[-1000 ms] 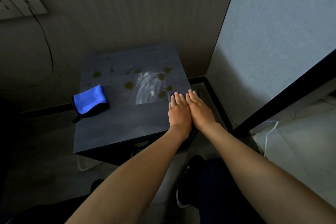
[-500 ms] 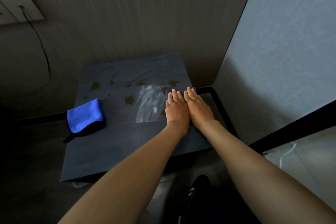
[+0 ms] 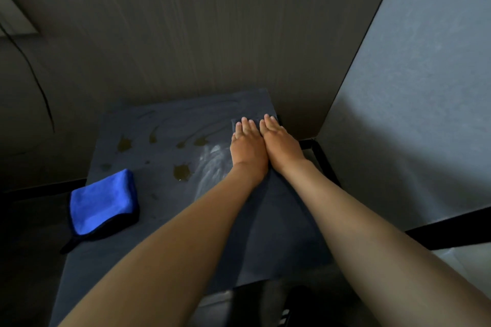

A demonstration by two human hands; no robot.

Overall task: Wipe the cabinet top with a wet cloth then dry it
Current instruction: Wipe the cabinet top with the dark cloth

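Note:
The dark grey cabinet top [image 3: 164, 212] carries several yellowish stains [image 3: 182, 172] and a whitish wet smear [image 3: 212, 167]. My left hand [image 3: 247, 146] and my right hand [image 3: 281, 143] lie flat side by side near the far right corner. Both press down on a dark cloth [image 3: 254, 117]; only its far edge shows past my fingertips. A folded blue cloth [image 3: 102, 200] with a black border rests at the cabinet's left edge, away from both hands.
A dark panelled wall [image 3: 199, 34] stands right behind the cabinet and a light grey wall [image 3: 425, 87] closes the right side. A black cable [image 3: 39, 87] hangs down the left wall. Black trim [image 3: 322, 159] runs along the floor at the right.
Both hands have slid the dark cloth away from me along the right side, from near the front edge to the far right corner. The blue cloth has stayed in place.

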